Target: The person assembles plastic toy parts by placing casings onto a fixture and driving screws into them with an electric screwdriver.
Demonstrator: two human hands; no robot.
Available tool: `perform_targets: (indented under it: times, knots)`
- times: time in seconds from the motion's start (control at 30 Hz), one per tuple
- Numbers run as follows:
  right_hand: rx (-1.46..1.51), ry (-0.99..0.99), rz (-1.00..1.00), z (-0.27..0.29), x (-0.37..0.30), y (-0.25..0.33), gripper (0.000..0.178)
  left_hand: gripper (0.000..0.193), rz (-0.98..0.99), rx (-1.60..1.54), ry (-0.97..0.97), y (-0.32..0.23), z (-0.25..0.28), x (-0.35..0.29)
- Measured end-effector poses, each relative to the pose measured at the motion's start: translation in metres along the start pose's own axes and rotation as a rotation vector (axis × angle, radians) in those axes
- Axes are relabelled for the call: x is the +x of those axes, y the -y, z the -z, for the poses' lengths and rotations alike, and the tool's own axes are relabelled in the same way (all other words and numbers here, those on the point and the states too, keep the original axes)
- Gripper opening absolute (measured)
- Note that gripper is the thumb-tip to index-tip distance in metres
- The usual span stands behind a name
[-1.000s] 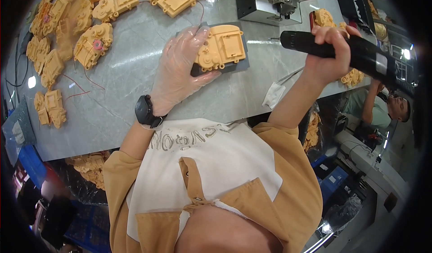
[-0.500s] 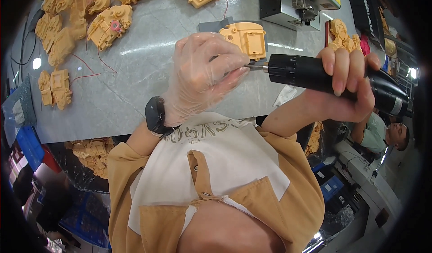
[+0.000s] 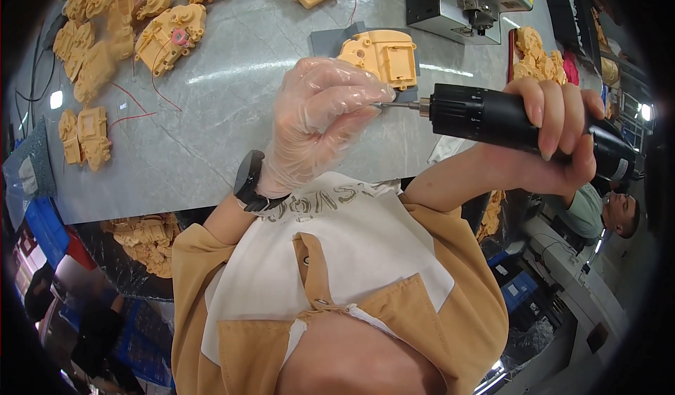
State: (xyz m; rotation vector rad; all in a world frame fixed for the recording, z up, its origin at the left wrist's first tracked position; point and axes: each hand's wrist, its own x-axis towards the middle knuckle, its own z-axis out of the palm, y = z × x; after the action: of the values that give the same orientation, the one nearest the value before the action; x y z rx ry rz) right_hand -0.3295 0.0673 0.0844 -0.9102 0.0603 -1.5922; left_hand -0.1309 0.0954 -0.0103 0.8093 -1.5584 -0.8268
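My right hand is wrapped round a black electric screwdriver, held level with its bit pointing left. My left hand, in a clear plastic glove, has thumb and fingers pinched together at the bit's tip. Whatever sits between those fingertips is too small and covered to make out. Just beyond them, a yellow plastic housing lies on a grey fixture; the left hand hides part of its near side.
Several yellow housings with thin red wires spread over the table's far left. A grey machine stands at the far right, near more yellow parts. Bagged yellow parts lie below the table's left edge. Another person is at right.
The screwdriver and my right hand have shifted slightly right. My left hand has turned a little, its fingertips still at the bit's tip, and more of the bit shows.
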Motion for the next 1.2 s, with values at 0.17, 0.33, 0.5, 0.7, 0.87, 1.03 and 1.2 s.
perform_targets:
  times: [0.17, 0.33, 0.5, 0.7, 0.87, 1.03, 1.2]
  knots:
    - [0.007, 0.015, -0.011, 0.002, 0.000, 0.001, 0.035, 0.010, 0.030, -0.029, 0.024, -0.003, 0.000, 0.001]
    - [-0.111, -0.159, -0.008, -0.012, 0.001, -0.003, 0.026, 0.009, 0.021, -0.048, 0.029, 0.000, -0.001, 0.000]
    - [-0.082, -0.018, 0.009, -0.002, -0.002, 0.003, 0.035, 0.030, -0.038, 0.105, 0.060, 0.009, 0.002, 0.002]
    - [-0.559, -0.031, 0.103, -0.007, -0.001, 0.013, 0.039, 0.075, 0.054, 0.204, 0.062, 0.033, 0.003, -0.003]
    - [-0.707, -0.121, 0.057, 0.001, -0.004, -0.007, 0.040, 0.083, 0.225, -0.117, 0.045, 0.034, -0.001, -0.004]
    - [-0.747, -0.097, 0.044, 0.001, -0.004, -0.012, 0.040, 0.094, 0.107, 0.370, 0.244, 0.038, 0.000, -0.009]
    - [-0.748, -0.128, 0.059, 0.003, -0.007, -0.019, 0.039, 0.094, 0.100, 0.442, 0.258, 0.042, -0.002, -0.008]
